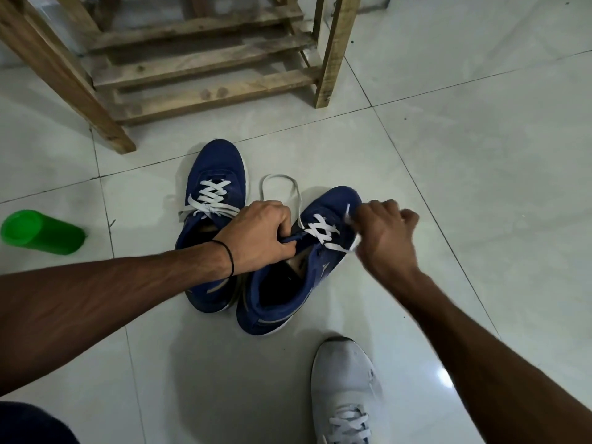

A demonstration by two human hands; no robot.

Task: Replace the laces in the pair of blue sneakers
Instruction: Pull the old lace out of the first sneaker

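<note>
Your right hand [384, 232], fingers curled, pinches the free end of the white lace [323, 233]; blur hides the exact finger contact. Your left hand [259, 232], black band [230, 256] on its wrist, grips the upper edge of the near blue sneaker [288, 296] just beside the crossings. A slack loop [282, 181] of that lace rises beyond the left hand. The second blue sneaker [217, 168], fully laced, lies touching, left of the grip. Farther left: a green bottle [41, 232] on its side. Near your right forearm: a white shoe [346, 379]. Beyond everything, a wooden rack [208, 91] on the tiled floor [480, 155].
</note>
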